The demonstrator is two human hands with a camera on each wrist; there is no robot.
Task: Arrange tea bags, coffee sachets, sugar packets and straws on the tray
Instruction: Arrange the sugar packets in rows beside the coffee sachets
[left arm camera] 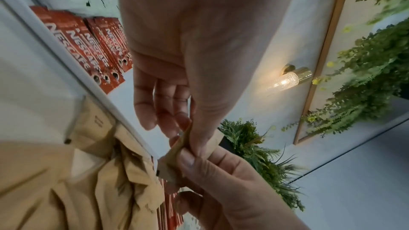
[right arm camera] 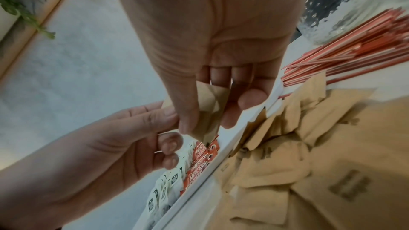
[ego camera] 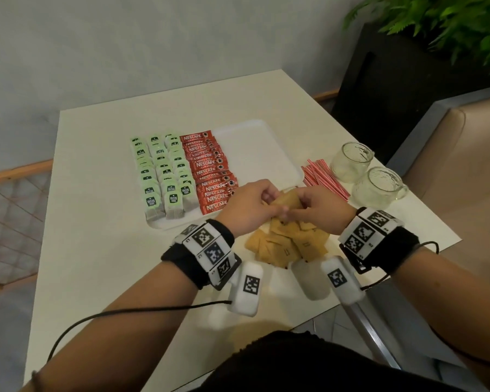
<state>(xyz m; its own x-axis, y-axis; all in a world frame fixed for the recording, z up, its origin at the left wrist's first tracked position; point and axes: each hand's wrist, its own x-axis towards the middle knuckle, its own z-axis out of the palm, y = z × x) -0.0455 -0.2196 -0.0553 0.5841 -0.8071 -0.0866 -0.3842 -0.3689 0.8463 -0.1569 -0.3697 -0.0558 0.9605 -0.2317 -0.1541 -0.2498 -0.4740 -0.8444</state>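
One brown sugar packet is pinched between the left hand and right hand, fingers curled on it, above the tray's near edge; loose sugar packets lie on the table beneath; straws lie right of the tray.

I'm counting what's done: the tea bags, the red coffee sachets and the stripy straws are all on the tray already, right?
Not the straws. In the head view the striped straws lie on the table right of the tray; the tea bags and coffee sachets are on it.
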